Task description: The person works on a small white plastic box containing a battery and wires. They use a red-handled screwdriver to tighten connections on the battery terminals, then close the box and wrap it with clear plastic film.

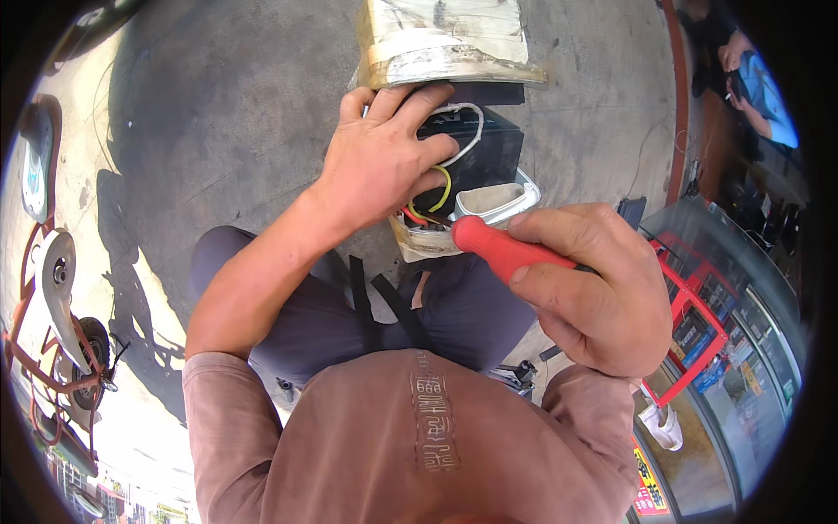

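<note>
A black battery block [489, 144] sits in a pale, tape-wrapped casing [436, 249], with a white cable and yellow and red wires [443, 183]. My left hand [375, 157] is over the block's left side, fingers bent around it and the wires; what exactly they grip is hidden. My right hand [594, 288] is closed on a red-handled screwdriver [484, 240], whose thin shaft points into the wires below my left fingers. A white-and-grey oval frame [515, 196] lies on the block's right. A large tape-wrapped piece [445, 39] stands at the far side.
My legs surround the casing on the concrete floor. At left are a scooter frame with a wheel [83, 358] and other parts. At right stand a glass display case [742, 341] with a red rack [698, 314]. A person in blue [764, 96] is at the far right.
</note>
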